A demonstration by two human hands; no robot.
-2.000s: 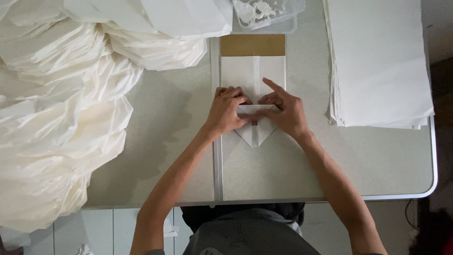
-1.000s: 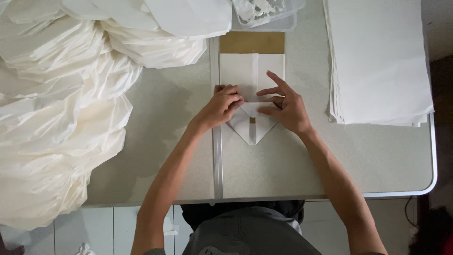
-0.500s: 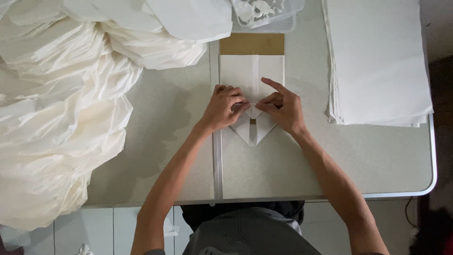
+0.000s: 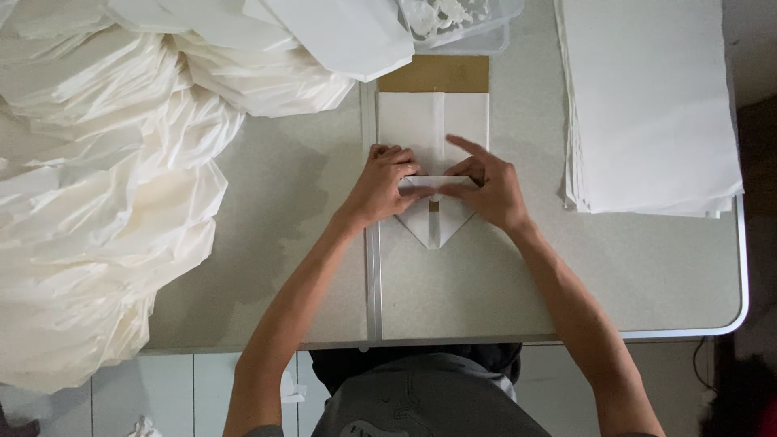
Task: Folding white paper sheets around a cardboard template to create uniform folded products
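A folded white paper piece (image 4: 435,137) lies near the middle of the bench (image 4: 486,291), closer to the far edge than the near one, just right of the seam that splits the bench top. Its far end rests against a brown cardboard strip (image 4: 434,74); its near end comes to a downward point toward the near edge. Both hands cover the middle of it, so the fold under them is mostly hidden.

The left hand (image 4: 387,184) sits curled on the paper's left side, its fingers bent together and pressing down on a narrow folded band; whether they pinch the band or only press it I cannot tell. The right hand (image 4: 490,188) lies on the right side, index finger stretched out over the paper toward the far edge, the other fingers curled down onto the same band. A small brown patch shows in the gap between the hands, just below the band.

A large heap of crumpled white paper shapes (image 4: 97,186) fills the left side of the bench and spills past its left and near edges; its outer parts are cut off by the frame. At the far right corner lies a stack of flat white sheets (image 4: 647,105), its top cut off. A clear plastic tub (image 4: 461,24) at the far edge is only partly in view, its contents hard to make out.
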